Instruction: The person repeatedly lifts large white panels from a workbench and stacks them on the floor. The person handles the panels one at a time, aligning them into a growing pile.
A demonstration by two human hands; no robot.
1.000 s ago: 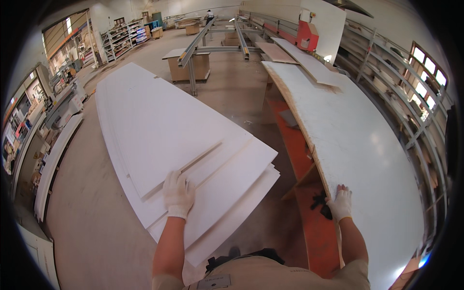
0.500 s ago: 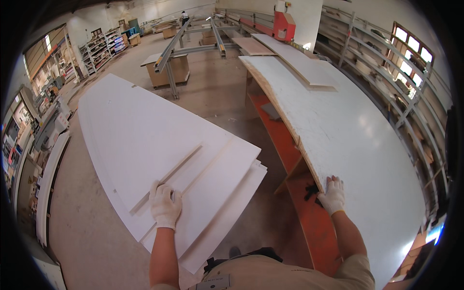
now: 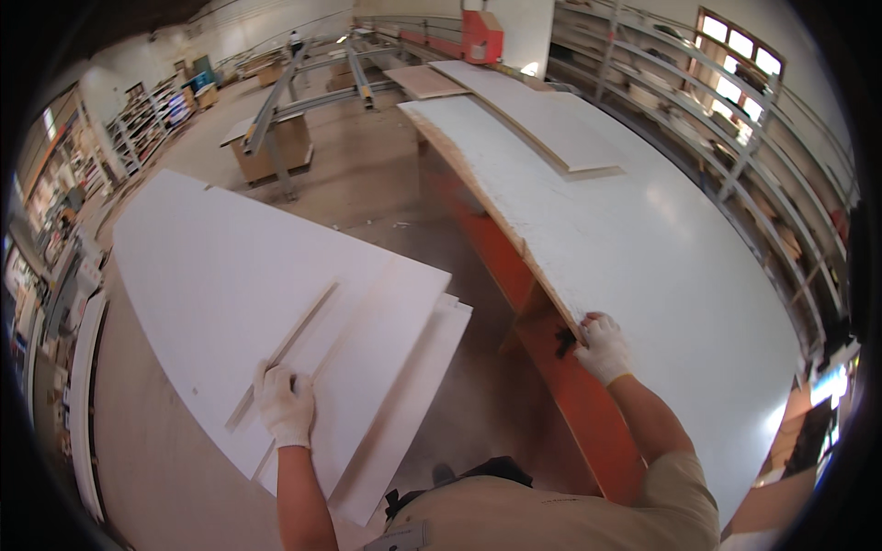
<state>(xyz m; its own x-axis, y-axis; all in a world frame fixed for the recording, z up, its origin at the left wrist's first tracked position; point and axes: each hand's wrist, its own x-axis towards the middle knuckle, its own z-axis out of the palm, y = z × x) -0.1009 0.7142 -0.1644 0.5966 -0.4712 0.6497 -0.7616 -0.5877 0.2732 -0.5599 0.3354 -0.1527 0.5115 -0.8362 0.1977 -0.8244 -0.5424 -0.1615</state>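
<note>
Left hand (image 3: 285,404), gloved, lies flat with fingers spread on the top white board (image 3: 266,303) of a low stack, beside a narrow strip (image 3: 285,354) lying along it; nothing is grasped. Right hand (image 3: 602,347), gloved, has fingers curled over the near edge of the large white panel (image 3: 643,239) on the orange bench (image 3: 560,367). Bare floor (image 3: 459,367) between stack and bench leaves room to move. Shelves (image 3: 138,129) at far left hold goods too small to identify.
</note>
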